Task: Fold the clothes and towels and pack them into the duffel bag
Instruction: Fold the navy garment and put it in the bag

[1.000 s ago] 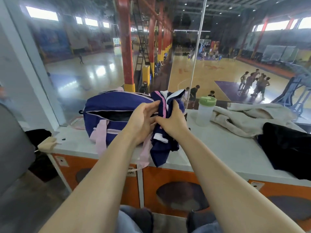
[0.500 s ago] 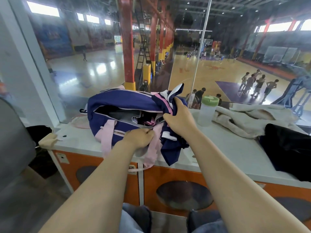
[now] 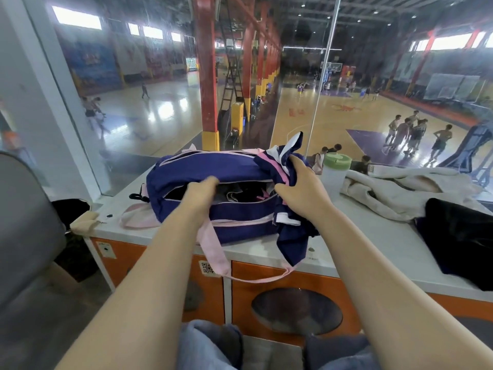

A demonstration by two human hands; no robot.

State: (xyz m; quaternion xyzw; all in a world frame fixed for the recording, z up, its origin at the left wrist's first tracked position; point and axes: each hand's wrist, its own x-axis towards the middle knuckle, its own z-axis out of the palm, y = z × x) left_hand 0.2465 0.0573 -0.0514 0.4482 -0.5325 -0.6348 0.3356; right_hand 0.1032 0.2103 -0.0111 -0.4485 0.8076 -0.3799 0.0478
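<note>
A navy duffel bag (image 3: 192, 173) with pink trim and straps lies on the white counter (image 3: 354, 244), its top zip open and dark clothes showing inside. My left hand (image 3: 201, 192) grips the upper flap of the opening and lifts it. My right hand (image 3: 300, 188) holds a bunched navy garment (image 3: 289, 236) with pink and white stripes at the bag's right end; part of it hangs down over the counter edge. A beige towel (image 3: 405, 190) and a black garment (image 3: 464, 236) lie to the right.
A white bottle with a green lid (image 3: 335, 173) stands just right of the bag, against the glass pane. Orange cabinet fronts (image 3: 282, 284) sit below the counter. A grey chair back (image 3: 24, 222) is at the left. A sports hall lies beyond the glass.
My left hand has left the garment, gone down to the bag's front and then up to the opening's flap, pulling it wider. My right hand keeps the garment at the bag's right end.
</note>
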